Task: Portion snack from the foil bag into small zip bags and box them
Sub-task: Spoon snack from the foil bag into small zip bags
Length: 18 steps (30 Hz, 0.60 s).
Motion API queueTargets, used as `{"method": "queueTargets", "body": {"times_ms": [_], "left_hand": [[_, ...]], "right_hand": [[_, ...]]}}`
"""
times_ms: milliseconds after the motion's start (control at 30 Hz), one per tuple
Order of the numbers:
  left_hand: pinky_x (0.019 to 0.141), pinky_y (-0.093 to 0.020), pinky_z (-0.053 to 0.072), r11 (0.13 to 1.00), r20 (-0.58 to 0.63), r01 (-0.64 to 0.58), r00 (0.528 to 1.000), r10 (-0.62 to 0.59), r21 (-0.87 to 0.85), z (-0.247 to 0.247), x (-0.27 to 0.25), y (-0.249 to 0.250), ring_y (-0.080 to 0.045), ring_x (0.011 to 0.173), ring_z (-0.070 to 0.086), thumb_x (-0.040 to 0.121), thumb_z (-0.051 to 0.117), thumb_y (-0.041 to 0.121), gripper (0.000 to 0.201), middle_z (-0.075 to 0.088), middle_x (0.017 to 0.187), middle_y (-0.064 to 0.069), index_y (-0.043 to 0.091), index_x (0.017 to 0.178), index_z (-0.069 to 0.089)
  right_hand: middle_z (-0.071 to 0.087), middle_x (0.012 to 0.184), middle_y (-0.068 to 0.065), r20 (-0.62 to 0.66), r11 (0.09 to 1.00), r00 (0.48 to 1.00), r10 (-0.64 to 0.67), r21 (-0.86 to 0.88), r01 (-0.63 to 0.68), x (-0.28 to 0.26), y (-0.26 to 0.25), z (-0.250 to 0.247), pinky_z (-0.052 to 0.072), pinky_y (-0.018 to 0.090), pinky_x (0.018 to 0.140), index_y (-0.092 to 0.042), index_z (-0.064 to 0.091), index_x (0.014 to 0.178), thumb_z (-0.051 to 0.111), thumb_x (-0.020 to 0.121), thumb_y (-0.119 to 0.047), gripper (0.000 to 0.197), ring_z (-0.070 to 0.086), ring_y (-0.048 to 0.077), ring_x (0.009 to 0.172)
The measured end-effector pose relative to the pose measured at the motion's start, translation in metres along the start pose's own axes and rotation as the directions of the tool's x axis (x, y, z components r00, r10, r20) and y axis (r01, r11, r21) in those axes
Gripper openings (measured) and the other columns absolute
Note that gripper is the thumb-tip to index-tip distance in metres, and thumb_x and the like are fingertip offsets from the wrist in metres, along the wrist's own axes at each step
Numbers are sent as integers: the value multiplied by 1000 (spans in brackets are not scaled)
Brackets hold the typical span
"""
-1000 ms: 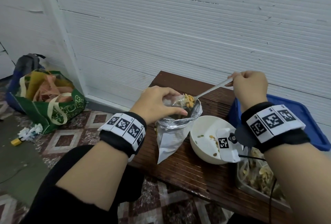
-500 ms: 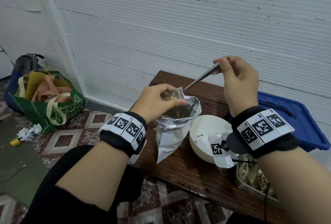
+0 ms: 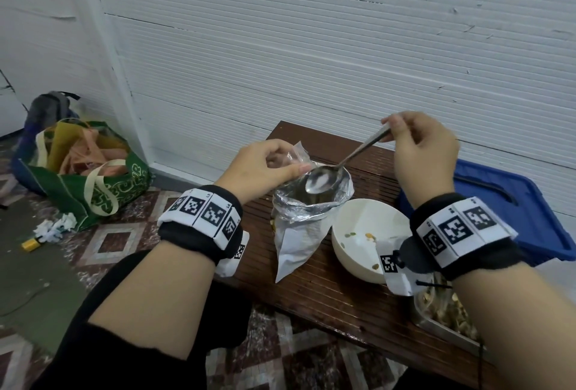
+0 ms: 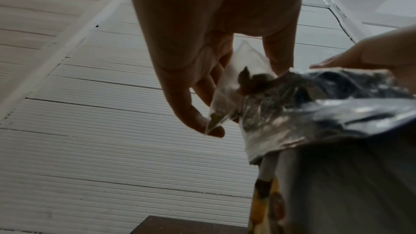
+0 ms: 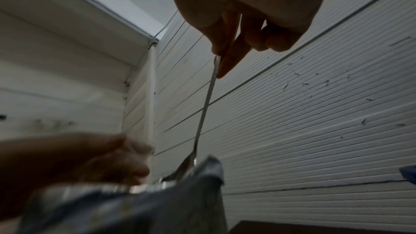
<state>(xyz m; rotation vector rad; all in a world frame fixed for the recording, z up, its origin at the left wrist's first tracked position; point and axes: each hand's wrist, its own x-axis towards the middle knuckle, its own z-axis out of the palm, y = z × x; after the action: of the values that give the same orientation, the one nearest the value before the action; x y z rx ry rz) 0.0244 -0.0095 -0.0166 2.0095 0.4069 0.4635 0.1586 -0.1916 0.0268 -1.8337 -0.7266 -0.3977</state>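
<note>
An open foil bag (image 3: 307, 212) stands on the brown wooden table (image 3: 330, 293), its silver rim rolled down. My left hand (image 3: 265, 168) pinches a small clear zip bag (image 3: 297, 156) just above the foil bag's left rim; the left wrist view shows some snack pieces inside the zip bag (image 4: 238, 84). My right hand (image 3: 417, 153) grips the handle end of a metal spoon (image 3: 324, 179), whose empty bowl hangs over the foil bag's mouth. In the right wrist view the spoon (image 5: 206, 106) slants down from my fingers to the foil bag (image 5: 135, 205).
A white bowl (image 3: 367, 234) with a few crumbs sits right of the foil bag. A blue plastic lid (image 3: 511, 218) lies at the far right. A metal tray (image 3: 442, 315) of snack sits at the near right edge. A green tote bag (image 3: 93, 177) stands on the floor.
The spoon carried snack a second ago, then tipped into the zip bag. Now it has come out empty and hangs over the foil bag. My left hand has stayed put.
</note>
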Motion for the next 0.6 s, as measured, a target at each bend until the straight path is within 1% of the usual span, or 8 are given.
{"method": "queueTargets", "body": {"times_ms": [67, 133, 167, 233, 333, 400, 500, 600], "left_hand": [[69, 0, 44, 1000, 1, -3, 1000, 3, 9, 1, 0, 0, 16, 80, 59, 74, 75, 46, 35, 71, 91, 9, 26, 101, 69], [65, 5, 39, 1000, 1, -10, 1000, 10, 10, 1, 0, 0, 25, 75, 54, 75, 75, 45, 36, 70, 95, 10, 24, 103, 68], [64, 5, 38, 1000, 3, -12, 1000, 12, 12, 1, 0, 0, 27, 74, 53, 75, 75, 44, 36, 70, 96, 11, 24, 104, 68], [66, 5, 39, 1000, 7, -18, 1000, 18, 18, 2, 1, -1, 25, 77, 54, 75, 75, 43, 36, 71, 96, 10, 23, 104, 68], [69, 3, 41, 1000, -1, -16, 1000, 16, 27, 3, 1, -2, 18, 82, 58, 75, 76, 44, 33, 71, 94, 10, 25, 101, 68], [69, -1, 42, 999, 1, -16, 1000, 16, 30, 3, 1, -2, 15, 80, 59, 74, 76, 47, 31, 71, 89, 12, 28, 98, 68], [74, -11, 44, 999, 3, -18, 1000, 18, 41, 4, 1, -3, 11, 79, 60, 72, 75, 50, 31, 71, 88, 12, 31, 95, 68], [78, -16, 46, 999, 2, -11, 1000, 11, 47, 4, 2, -5, 8, 84, 62, 71, 76, 51, 33, 71, 91, 12, 30, 95, 69]], "right_hand": [[57, 57, -9, 125, 994, 989, -81, -68, 90, -11, 3, 9, 31, 11, 48, -20, 72, 84, 58, 95, -23, 18, 45, 5, 47], [47, 49, -16, 218, 966, 958, -185, -137, 218, -23, 8, 18, 30, 18, 52, -17, 75, 89, 61, 93, -24, 17, 38, 6, 45], [47, 50, -16, 253, 947, 939, -233, -160, 278, -28, 10, 22, 30, 23, 58, -17, 76, 91, 63, 92, -24, 15, 38, 7, 51], [53, 55, -8, 318, 905, 900, -298, -205, 372, -37, 15, 29, 29, 28, 65, -18, 77, 92, 66, 88, -20, 11, 39, 15, 62], [53, 54, -6, 434, 853, 834, -340, -231, 468, -48, 20, 37, 34, 31, 63, -17, 77, 83, 69, 83, -17, 8, 42, 20, 65], [58, 57, -2, 501, 860, 813, -296, -231, 456, -52, 20, 40, 39, 34, 64, -14, 77, 82, 68, 84, -16, 9, 46, 24, 67], [64, 68, 5, 553, 892, 815, -170, -265, 365, -51, 21, 42, 36, 34, 71, -15, 74, 87, 62, 91, -22, 15, 45, 22, 78], [67, 70, 4, 549, 942, 833, -67, -240, 234, -48, 18, 41, 40, 33, 73, -13, 73, 84, 59, 93, -22, 19, 52, 20, 76]]}}
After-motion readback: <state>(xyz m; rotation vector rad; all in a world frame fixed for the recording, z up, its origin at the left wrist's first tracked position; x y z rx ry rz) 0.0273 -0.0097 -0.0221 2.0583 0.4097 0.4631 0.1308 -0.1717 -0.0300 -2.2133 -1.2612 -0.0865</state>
